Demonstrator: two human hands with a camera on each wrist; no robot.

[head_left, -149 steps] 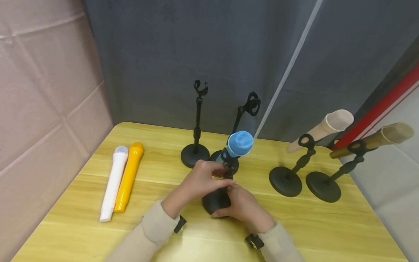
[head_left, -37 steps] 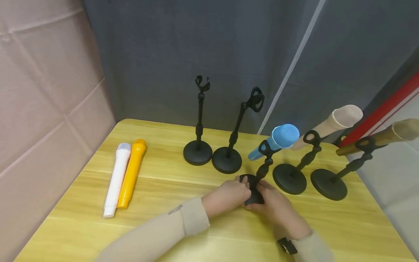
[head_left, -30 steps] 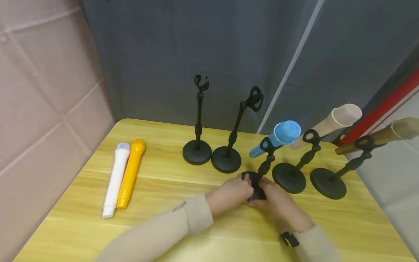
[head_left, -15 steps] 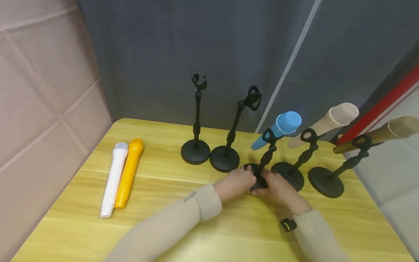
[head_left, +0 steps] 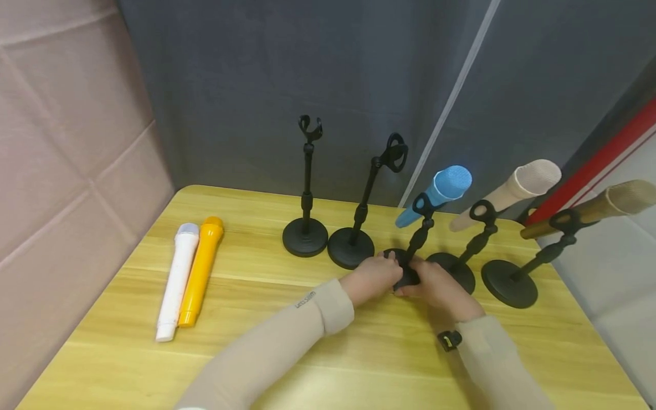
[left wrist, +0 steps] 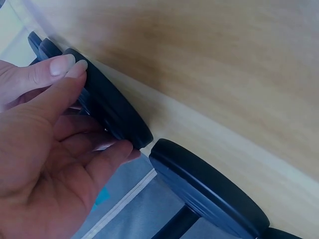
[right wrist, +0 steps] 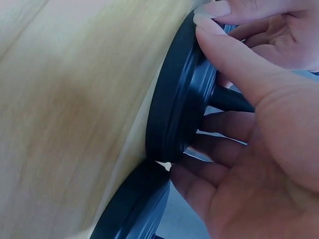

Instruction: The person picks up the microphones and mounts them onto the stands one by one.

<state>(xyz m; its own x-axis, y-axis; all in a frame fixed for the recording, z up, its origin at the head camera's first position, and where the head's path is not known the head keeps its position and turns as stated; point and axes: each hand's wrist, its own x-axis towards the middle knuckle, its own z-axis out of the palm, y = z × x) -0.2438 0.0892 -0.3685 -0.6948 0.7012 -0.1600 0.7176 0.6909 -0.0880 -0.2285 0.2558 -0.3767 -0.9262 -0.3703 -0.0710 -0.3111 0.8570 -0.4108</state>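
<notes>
- Head view: a black stand with a slim stem and round base [head_left: 418, 238] is on the yellow wood-grain tabletop [head_left: 379, 370], ahead of the person and right of centre.
- Hands: the left hand [head_left: 373, 279] and right hand [head_left: 438, 287] grip the stand's base from opposite sides, fingers curled about its rim, thumbs close together at its near edge; neither is spread wide.
- Governing relation: the base lies between the hands and touches both, so neither is nearer. The stem, its long axis, slants up and rightward in this view to a black ring clip bearing a blue mesh-headed microphone [head_left: 452, 183].
- Left side: a narrow gap parts the held base from the disc base of a black stand with a vacant clip [head_left: 351, 249].
- Right side: a black stand carrying a beige microphone [head_left: 507, 195] has its base [right wrist: 137, 204] just beside the held one; whether the two touch cannot be told.
</notes>
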